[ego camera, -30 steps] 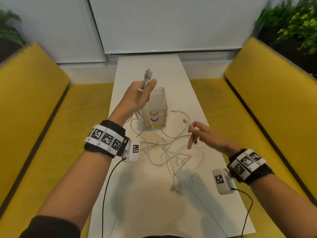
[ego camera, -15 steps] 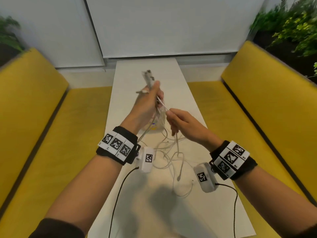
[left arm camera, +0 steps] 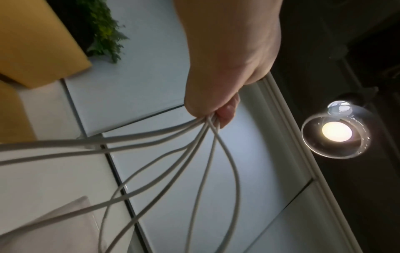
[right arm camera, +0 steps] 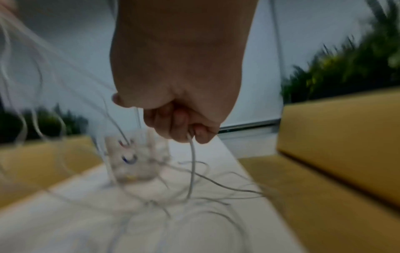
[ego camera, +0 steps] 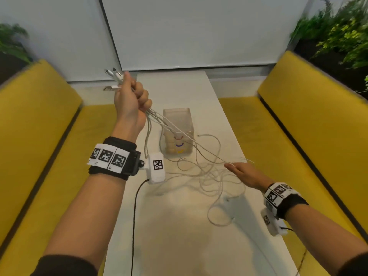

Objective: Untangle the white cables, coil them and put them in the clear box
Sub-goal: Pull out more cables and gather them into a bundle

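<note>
Head view: left hand (ego camera: 130,100), raised at 11 o'clock, clenches plug ends of thin white rubbery cables (ego camera: 207,170); tangle sprawls on long white table (ego camera: 179,226) at 5 o'clock of clear square plastic box (ego camera: 177,134) | Left wrist: strands fan from fist | Right wrist: right hand (right arm camera: 181,109) pinches one strand; best drawn out slowly, low.

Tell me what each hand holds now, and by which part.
The left hand grips the white cables in a bunch near their plug ends. The right hand pinches one cable along its length, lower down.
</note>
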{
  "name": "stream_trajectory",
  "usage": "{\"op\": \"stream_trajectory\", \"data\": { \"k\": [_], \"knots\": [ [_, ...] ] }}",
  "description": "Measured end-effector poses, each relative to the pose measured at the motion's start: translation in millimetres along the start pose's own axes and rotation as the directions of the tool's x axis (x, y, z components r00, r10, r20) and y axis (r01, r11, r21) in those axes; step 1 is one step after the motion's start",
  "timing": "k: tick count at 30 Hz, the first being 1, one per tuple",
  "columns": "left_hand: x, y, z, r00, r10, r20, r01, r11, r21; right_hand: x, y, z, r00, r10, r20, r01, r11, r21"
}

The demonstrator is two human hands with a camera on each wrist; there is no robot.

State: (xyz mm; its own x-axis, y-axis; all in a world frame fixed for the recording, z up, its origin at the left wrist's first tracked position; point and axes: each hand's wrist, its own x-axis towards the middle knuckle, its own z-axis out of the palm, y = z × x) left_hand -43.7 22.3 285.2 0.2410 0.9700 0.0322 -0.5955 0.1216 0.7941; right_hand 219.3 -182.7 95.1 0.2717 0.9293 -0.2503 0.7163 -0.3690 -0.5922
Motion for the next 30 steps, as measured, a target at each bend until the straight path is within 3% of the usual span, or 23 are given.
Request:
{"op": "stream_trajectory", "data": {
  "k": [4,9,13,15,17,20,23,26,28,30],
  "knots": [
    [4.4,4.0,-9.1,0.997,0.036,-0.065,-0.037,0.999,-0.014,3.2,35.7,-4.1,0.989,0.138,-0.056,-0.144,0.979,-0.144],
    [6.4,3.9,-16.1,0.995,0.063,-0.082,-0.067,0.997,-0.048,3.2,70.1,-10.4,0.943,0.324,-0.076,-0.324,0.845,-0.426],
    [7.3,15.1,-20.6,0.987,0.118,-0.104,-0.121,0.993,-0.017,-6.7,92.4,-15.0,0.881,0.472,-0.045,-0.429,0.755,-0.496],
    [7.8,19.1,-22.1,0.987,0.121,-0.107,-0.123,0.992,-0.02,-11.5,97.1,-16.2,0.827,0.555,-0.093,-0.501,0.652,-0.568],
    [5.6,16.7,-21.5,0.991,0.106,-0.076,-0.107,0.994,-0.005,-12.5,97.3,-16.7,0.808,0.572,-0.143,-0.538,0.615,-0.576],
    [0.7,-1.4,-15.1,0.998,0.046,0.046,-0.048,0.997,0.055,-8.2,81.2,-16.5,0.857,0.501,-0.12,-0.488,0.716,-0.498],
    [-3.5,-31.9,-5.3,0.982,-0.077,0.171,0.056,0.991,0.125,8.3,50.8,-15.7,0.928,0.371,0.035,-0.321,0.843,-0.431],
    [-11.0,-61.9,6.9,0.948,-0.203,0.246,0.154,0.967,0.205,24.2,-3.0,-18.2,0.999,-0.01,0.046,0.018,0.984,-0.179],
    [-19.9,-77.5,16.7,0.925,-0.263,0.276,0.199,0.951,0.239,26.5,-49.4,-16.2,0.975,-0.222,-0.007,0.222,0.973,0.068],
    [-31.1,-87.5,26.3,0.904,-0.282,0.322,0.211,0.948,0.239,23.1,-91.9,-10.7,0.941,-0.338,0.009,0.317,0.891,0.326]
  ]
}}
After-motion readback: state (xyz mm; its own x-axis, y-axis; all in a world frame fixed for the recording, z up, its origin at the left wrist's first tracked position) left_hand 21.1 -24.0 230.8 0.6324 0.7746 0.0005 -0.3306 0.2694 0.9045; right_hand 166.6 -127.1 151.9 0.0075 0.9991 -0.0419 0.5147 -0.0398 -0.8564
